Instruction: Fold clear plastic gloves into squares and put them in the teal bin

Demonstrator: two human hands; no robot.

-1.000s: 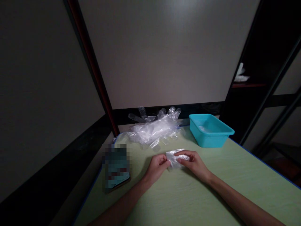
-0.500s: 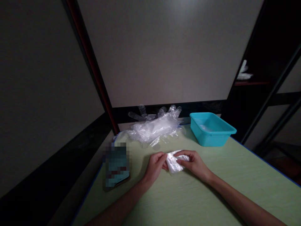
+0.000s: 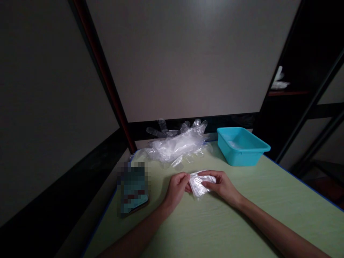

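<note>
Between my two hands, just above the table, is a folded plastic glove (image 3: 198,186), a small shiny clear packet with creased layers. My left hand (image 3: 177,184) pinches its left edge, the fingertips partly hidden behind it. From the right, my right hand (image 3: 221,184) grips the packet with thumb in front and index finger along the top. Beyond the hands lies a loose heap of clear disposable plastic gloves (image 3: 177,145), with several fingers sticking up at the back.
A turquoise plastic basin (image 3: 243,157) stands at the table's back right, some clear plastic inside. On the left a blurred-out, phone-like device (image 3: 134,190) leans upright. The pale green table (image 3: 204,229) has a blue edge and meets a panelled wall (image 3: 188,64) behind.
The packet has shifted slightly in my fingers, and its layered creases show more at the lower left. Both hands stay in nearly the same place.
</note>
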